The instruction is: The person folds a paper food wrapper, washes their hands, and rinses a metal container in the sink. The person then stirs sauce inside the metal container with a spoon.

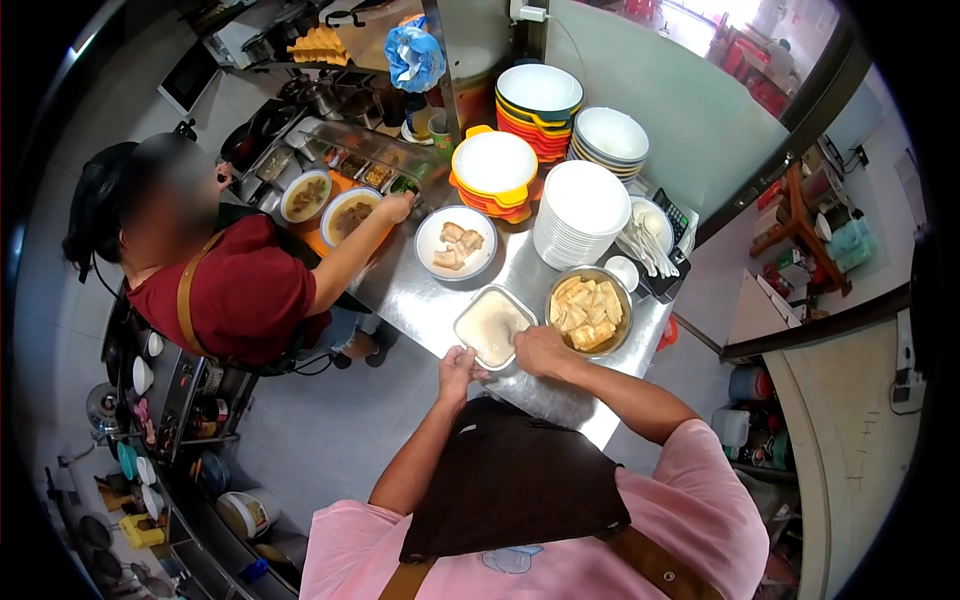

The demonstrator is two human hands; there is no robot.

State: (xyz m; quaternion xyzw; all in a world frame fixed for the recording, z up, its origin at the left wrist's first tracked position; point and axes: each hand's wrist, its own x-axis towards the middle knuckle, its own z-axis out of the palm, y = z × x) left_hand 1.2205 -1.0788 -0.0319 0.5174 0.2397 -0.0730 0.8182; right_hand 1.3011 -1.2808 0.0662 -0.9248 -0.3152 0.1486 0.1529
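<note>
A rectangular metal container [488, 325] of milky, pale liquid stands at the near edge of the steel counter. My left hand [460, 374] grips its near left corner. Over its right rim is my right hand [541, 351], fingers closed; a thin utensil seems to dip from them into the liquid, but its kind is hidden. Right beside that hand sits a round metal bowl [625, 325] filled with golden fried tofu-like pieces [586, 308]. Beyond the container, a white bowl [430, 240] holds several pale meat-like chunks [459, 244].
Stacked white plates [582, 212], orange-handled bowls [494, 162] and cutlery [648, 246] crowd the counter's back right. At left, a co-worker in a red shirt [235, 285] reaches over two soup bowls [351, 216] toward topping trays [376, 176].
</note>
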